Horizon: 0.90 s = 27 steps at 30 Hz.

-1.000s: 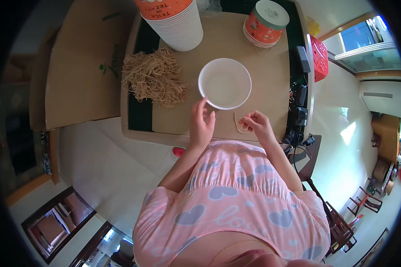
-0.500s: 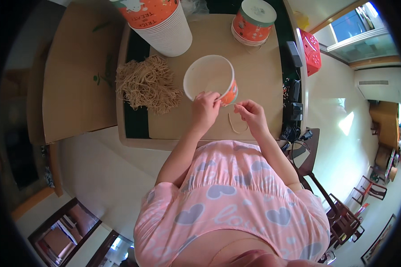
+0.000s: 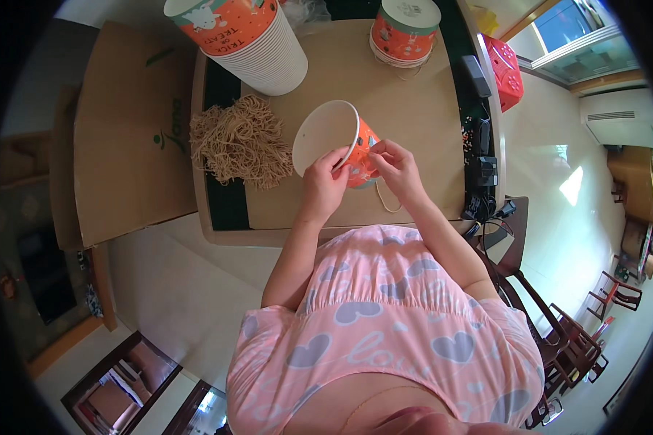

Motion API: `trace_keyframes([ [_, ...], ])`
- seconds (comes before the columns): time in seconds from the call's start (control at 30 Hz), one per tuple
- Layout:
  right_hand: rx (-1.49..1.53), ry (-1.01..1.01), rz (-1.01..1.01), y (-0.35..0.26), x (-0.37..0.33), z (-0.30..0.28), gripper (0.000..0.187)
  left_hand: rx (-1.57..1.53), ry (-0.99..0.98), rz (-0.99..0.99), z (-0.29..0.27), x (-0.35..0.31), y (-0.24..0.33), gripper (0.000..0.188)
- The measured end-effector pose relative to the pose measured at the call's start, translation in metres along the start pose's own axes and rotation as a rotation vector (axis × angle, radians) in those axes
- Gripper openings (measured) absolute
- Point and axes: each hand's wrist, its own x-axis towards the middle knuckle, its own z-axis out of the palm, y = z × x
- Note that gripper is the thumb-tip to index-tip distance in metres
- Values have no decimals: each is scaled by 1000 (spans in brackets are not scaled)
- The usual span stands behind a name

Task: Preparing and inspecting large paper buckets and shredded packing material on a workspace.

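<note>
My left hand grips the rim of an orange paper bucket with a white inside, tilted on its side above the brown table. My right hand pinches a thin beige cord at the bucket's outer wall; the cord loops down onto the table. A pile of tan cords lies to the left of the bucket.
A tall stack of orange buckets stands at the back left, a shorter stack at the back right. A cardboard box sits left of the table. Dark devices and cables and a red basket lie on the right.
The bucket stood upright on the table; my left hand has lifted and tipped it on its side. My right hand has come to the bucket's wall with the cord.
</note>
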Motion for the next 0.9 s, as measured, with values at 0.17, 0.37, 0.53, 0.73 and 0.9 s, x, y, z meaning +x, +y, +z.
trace_keyframes([
  [0.17,1,-21,17,-4,1,-2,16,6,5,28,3,-2,2,34],
  [0.37,-49,-18,20,-6,2,-5,14,45,11,70,6,-2,2,37],
  [0.53,-133,-6,20,-7,4,-7,11,83,-6,81,10,-3,-1,37],
  [0.73,-202,-76,41,6,9,-20,11,-13,-69,41,23,-3,5,29],
  [0.9,-247,-115,173,16,10,-37,10,119,18,101,46,1,-27,26],
])
